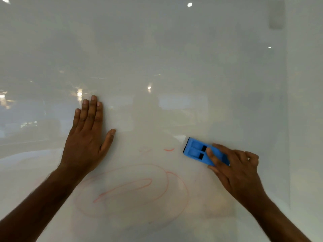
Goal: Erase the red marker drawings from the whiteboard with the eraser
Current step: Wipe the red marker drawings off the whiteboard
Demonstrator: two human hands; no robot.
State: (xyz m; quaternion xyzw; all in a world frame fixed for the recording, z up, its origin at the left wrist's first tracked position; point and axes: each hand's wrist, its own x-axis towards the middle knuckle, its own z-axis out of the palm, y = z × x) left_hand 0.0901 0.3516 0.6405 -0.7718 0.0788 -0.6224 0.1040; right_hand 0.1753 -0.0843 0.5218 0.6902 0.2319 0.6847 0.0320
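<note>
A glossy whiteboard (174, 58) fills the view. Faint red marker loops (122, 189) curve across its lower middle, and a short red stroke (169, 149) sits higher, just left of the eraser. My right hand (232, 168) grips the blue eraser (195, 151), pressed flat on the board at the right. My left hand (87, 137) lies flat on the board at the left, fingers spread, holding nothing.
The board's right edge (287, 119) runs down the right side, with a pale wall beyond it. Ceiling lights and room shapes reflect in the upper and left board. A smudged pale patch (215, 203) lies below the eraser.
</note>
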